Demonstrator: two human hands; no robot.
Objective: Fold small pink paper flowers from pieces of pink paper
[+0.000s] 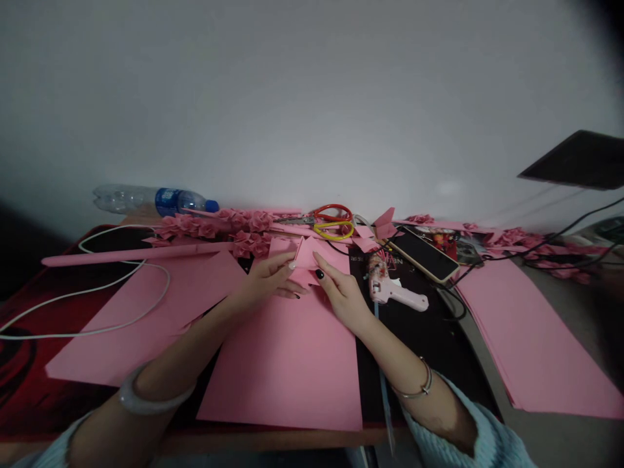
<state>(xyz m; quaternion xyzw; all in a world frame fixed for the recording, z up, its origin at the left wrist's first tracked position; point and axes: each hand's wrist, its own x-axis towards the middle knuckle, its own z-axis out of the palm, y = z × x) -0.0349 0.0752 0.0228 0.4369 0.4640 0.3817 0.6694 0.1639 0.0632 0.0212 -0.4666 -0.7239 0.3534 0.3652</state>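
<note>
Both my hands meet at the middle of the desk over a small folded piece of pink paper (306, 258). My left hand (266, 281) pinches its left edge, fingers closed on it. My right hand (341, 292) presses and grips its right side with thumb and forefinger. The piece rests above a large pink sheet (287, 364) lying flat in front of me. A white bangle is on my left wrist and a thin bracelet on my right.
A pink glue gun (390, 286) lies right of my hands, with a phone (424, 255) beyond it. Scissors (331, 221), folded pink paper flowers (219, 227), a long pink paper roll (131, 255), a water bottle (151, 199), a white cable (97, 292) and more pink sheets (531, 331) surround them.
</note>
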